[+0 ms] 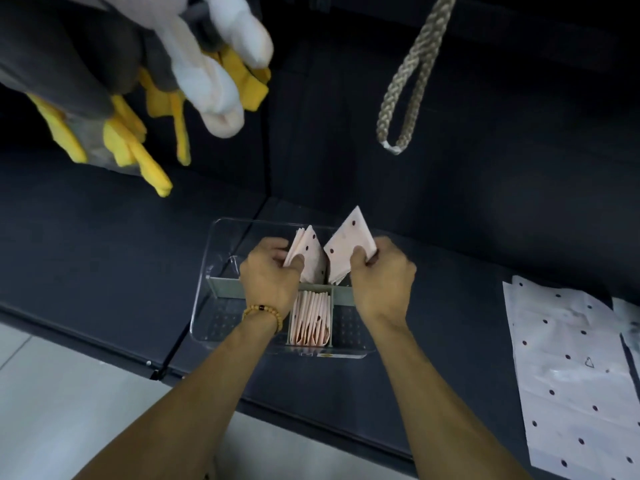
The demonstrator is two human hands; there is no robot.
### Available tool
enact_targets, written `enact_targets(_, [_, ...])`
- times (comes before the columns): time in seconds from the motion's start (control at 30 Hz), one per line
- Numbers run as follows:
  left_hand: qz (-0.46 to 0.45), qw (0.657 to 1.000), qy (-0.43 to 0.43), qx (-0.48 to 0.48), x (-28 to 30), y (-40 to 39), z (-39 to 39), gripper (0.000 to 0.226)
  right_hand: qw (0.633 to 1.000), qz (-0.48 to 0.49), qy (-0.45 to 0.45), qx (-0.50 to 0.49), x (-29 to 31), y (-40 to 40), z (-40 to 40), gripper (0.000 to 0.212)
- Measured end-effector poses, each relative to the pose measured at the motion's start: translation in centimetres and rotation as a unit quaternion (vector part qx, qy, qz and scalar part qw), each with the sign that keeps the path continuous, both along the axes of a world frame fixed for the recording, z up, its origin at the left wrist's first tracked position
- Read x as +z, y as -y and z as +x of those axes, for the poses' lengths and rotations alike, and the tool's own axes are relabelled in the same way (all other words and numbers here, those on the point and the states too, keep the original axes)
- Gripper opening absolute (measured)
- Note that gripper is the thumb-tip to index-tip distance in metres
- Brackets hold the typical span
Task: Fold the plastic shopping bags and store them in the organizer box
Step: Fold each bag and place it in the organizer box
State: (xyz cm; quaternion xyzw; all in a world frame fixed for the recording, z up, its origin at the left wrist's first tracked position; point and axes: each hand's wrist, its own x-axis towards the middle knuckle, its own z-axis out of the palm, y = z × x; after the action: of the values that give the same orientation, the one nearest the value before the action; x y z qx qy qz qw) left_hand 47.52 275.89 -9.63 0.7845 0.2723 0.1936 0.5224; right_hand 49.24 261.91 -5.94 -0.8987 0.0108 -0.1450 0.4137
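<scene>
Dark tabletop (104,258), clear organizer box (221,244). Left hand (268,277) pinches stored folded bags (310,254); right hand (381,275) pinches new triangle (349,244) — light, slippery, grip its edges.

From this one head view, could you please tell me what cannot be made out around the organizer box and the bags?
- Far compartments of the organizer box: the left hand and right hand cover their contents.
- Folded bag in the right hand: its lower part is hidden by the fingers.
- Unfolded bag: cut off by the right edge.
- Box label: too small to read.
</scene>
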Motion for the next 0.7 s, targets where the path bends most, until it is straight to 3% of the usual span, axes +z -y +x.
enact_targets(0.07, [-0.006,1.0,0.012,-0.008,-0.1,0.0,-0.2,0.025,0.991,-0.122,0.036,0.046,-0.2,-1.2,-0.1,0.011])
enact_targets(0.17, [-0.004,0.999,0.023,-0.024,-0.1,0.0,-0.6,0.021,0.97,-0.219,-0.026,0.104,-0.6,-2.9,-0.7,0.023])
enact_targets(0.23, [-0.005,0.999,0.025,-0.03,-0.1,-0.1,-0.8,0.016,0.978,-0.178,-0.04,0.101,-0.5,-3.3,-1.2,0.033])
enact_targets(0.33, [-0.002,0.999,0.014,-0.04,0.0,-0.3,-0.9,0.015,0.987,-0.124,0.031,0.093,-0.6,-2.9,-1.6,0.031])
enact_targets(0.5, [-0.002,0.999,0.004,-0.054,0.2,-0.5,-1.0,0.013,0.969,-0.195,-0.074,0.132,-1.2,-3.3,-0.9,0.024])
enact_targets(0.7, [-0.049,0.998,0.02,-0.031,1.5,0.1,-1.7,0.012,0.993,0.017,-0.091,0.069,-0.3,-1.9,-1.5,0.023])
